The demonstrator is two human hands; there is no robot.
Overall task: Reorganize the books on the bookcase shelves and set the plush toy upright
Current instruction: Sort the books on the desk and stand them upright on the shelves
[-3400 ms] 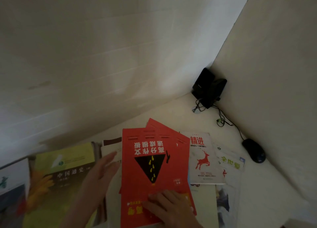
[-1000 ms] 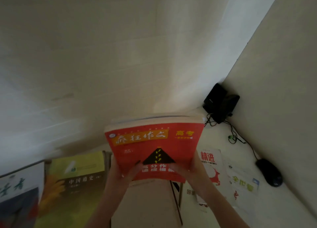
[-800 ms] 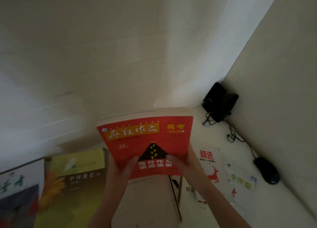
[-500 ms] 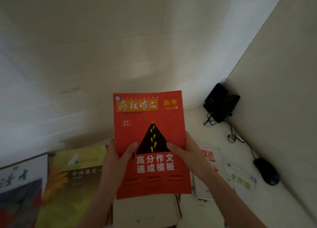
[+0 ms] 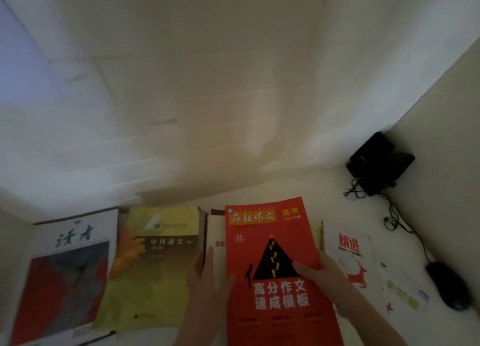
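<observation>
The red book (image 5: 275, 267) lies cover up in the middle of the white surface (image 5: 285, 187), its near end running out of the bottom of the view. It rests on a pale book (image 5: 217, 241), of which only a strip shows along its left side. The right hand (image 5: 320, 273) holds the red book by its right edge, thumb pressed on the cover and fingers hidden behind or under it, which looks like a grip for steering the book square onto the pile. The left hand (image 5: 207, 286) is flat with its fingers straight. It lies over the pale book against the red book's left edge, its thumb just at that edge, probably as a guide to line the two up. To the left lie a yellow-green book (image 5: 155, 262) and, further left, a white magazine (image 5: 67, 267), side by side and face up. To the right lies a white book with a red deer (image 5: 350, 257), then a loose printed sheet (image 5: 405, 291). A black mouse (image 5: 449, 286) sits near the right wall, and its cable (image 5: 394, 221) runs to a black device (image 5: 376, 161) in the far corner. The plush toy is not in view, so that part of the task seems not yet begun.
</observation>
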